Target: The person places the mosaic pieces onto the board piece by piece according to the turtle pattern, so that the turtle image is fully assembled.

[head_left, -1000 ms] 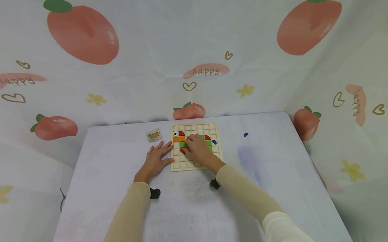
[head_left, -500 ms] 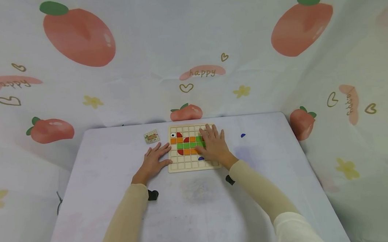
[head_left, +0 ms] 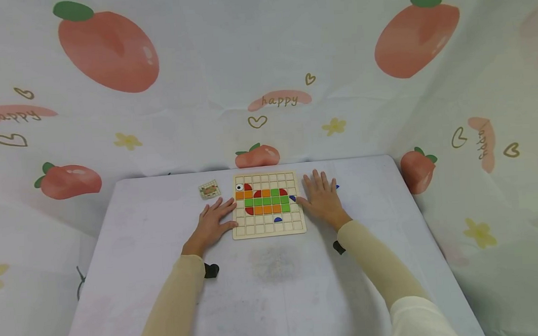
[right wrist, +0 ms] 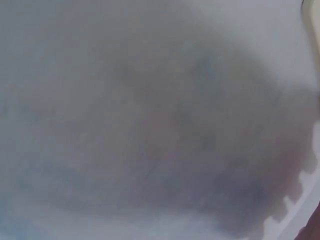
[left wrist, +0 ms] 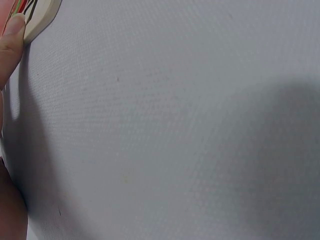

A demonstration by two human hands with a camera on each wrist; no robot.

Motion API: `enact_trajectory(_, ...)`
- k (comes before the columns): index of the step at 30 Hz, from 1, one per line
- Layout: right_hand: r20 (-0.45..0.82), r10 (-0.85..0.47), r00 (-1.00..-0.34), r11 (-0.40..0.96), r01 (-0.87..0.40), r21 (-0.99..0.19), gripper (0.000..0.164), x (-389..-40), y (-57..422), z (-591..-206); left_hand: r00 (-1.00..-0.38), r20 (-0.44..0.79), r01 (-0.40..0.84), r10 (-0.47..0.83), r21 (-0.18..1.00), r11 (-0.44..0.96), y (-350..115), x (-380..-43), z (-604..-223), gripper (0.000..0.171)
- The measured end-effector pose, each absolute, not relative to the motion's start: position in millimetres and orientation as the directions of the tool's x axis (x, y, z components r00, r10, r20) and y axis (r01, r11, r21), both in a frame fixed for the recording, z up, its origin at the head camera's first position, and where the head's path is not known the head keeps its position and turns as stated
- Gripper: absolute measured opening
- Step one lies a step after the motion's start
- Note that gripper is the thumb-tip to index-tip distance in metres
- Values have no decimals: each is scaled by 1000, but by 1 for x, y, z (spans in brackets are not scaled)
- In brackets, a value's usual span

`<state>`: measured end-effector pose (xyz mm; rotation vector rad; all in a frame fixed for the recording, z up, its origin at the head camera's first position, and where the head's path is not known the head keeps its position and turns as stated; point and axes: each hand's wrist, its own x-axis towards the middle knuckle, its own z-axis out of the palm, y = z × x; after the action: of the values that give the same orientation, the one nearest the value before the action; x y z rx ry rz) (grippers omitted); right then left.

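A wooden grid board [head_left: 270, 232] lies on the table, with red, orange and green tiles [head_left: 263, 202] in its middle rows and a white eye tile [head_left: 239, 188] at upper left. Two blue half-round pieces are on it: one half-round piece [head_left: 278, 220] below the tiles, another half-round piece [head_left: 292, 198] near the right edge. My left hand [head_left: 211, 224] rests with spread fingers at the board's left edge; its thumb [left wrist: 12, 37] touches the corner in the left wrist view. Just right of the board, my right hand [head_left: 323, 200] lies with straight, spread fingers and holds nothing.
A small pattern card [head_left: 210, 189] lies left of the board. Beyond my right hand's fingers, a blue piece [head_left: 337, 186] peeks out, mostly covered. The white tabletop [head_left: 276, 299] ends at a patterned cloth backdrop [head_left: 201, 90] behind it.
My right hand has straightened its fingers and slid right, off the board, uncovering the tiles and the lower blue piece. The left hand stays at the board's edge.
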<state>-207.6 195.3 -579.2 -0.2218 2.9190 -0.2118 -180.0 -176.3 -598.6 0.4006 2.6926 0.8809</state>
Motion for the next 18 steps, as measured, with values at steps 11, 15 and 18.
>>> enact_trajectory(11,-238,-135,-962,978,-90,-188,79,-204,252,-586,-922,-172,179,347,607,775,-177,-179,-599,73)
enact_trajectory(15,-242,-139,-960,975,-91,-202,75,-201,267,-586,-921,-180,176,346,600,780,-177,-181,-600,73)
enact_trajectory(18,-227,-150,-962,975,-107,-193,70,-200,275,-586,-920,-190,171,344,595,786,-177,-182,-601,74)
